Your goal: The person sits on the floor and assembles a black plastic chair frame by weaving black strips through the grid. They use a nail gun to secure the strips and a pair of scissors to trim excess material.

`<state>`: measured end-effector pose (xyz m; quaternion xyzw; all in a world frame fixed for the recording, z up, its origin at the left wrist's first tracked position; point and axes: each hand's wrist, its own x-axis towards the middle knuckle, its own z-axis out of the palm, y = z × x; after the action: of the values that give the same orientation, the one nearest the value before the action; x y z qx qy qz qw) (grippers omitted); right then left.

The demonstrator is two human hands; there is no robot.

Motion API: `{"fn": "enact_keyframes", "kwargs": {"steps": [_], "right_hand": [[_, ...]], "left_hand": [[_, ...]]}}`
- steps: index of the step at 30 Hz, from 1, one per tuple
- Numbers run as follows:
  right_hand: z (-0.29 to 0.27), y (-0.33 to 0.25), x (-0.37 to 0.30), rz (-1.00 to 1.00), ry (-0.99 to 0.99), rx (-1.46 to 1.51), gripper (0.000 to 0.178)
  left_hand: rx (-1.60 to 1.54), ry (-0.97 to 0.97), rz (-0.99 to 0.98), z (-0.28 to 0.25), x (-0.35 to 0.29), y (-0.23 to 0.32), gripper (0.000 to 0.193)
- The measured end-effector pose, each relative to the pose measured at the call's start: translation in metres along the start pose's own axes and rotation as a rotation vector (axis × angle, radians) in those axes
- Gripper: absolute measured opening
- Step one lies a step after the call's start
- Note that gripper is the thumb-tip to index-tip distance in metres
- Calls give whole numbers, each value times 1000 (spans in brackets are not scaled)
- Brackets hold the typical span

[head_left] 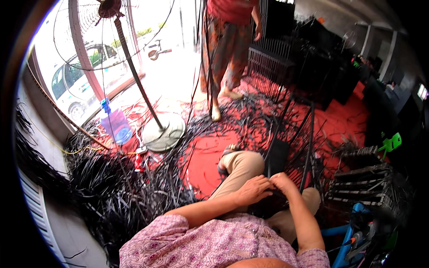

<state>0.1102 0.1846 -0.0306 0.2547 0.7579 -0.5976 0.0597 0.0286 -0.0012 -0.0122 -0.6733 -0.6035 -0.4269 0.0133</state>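
In front of my lap a black chair-like frame (309, 147) stands tilted between my legs, partly filled with a dark woven panel (279, 156). Over its near edge my two hands nearly meet. My left hand (254, 190) has its fingers bent, thumb and forefinger at a thin black strip (270, 175). Close beside it, my right hand (281, 182) is curled closed at the same strip. The strip's ends and the near part of the frame are hidden by my hands and arms.
Loose black strips (129, 207) cover much of the red floor sheet (208, 154). A pedestal fan (163, 131) and a water jug (117, 125) stand left. Another person (225, 49) stands ahead. Right are woven black pieces (362, 183), a blue frame (344, 243) and a green plastic item (392, 143).
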Motion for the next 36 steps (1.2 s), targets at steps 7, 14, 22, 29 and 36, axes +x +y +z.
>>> {"fn": "enact_keyframes", "kwargs": {"steps": [7, 14, 22, 29, 36], "right_hand": [[-2, 11, 14, 58, 0, 65, 13], [-11, 23, 30, 54, 28, -25, 8], [-10, 17, 9, 32, -76, -19, 10], [-10, 18, 1, 81, -89, 120, 16], [-11, 17, 4, 53, -78, 98, 17]], "left_hand": [[106, 88, -64, 9, -9, 11, 21], [106, 140, -61, 16, -15, 7, 23], [44, 205, -98, 31, -27, 0, 24], [18, 175, -93, 30, -27, 4, 25], [20, 196, -94, 28, -27, 3, 24]]}}
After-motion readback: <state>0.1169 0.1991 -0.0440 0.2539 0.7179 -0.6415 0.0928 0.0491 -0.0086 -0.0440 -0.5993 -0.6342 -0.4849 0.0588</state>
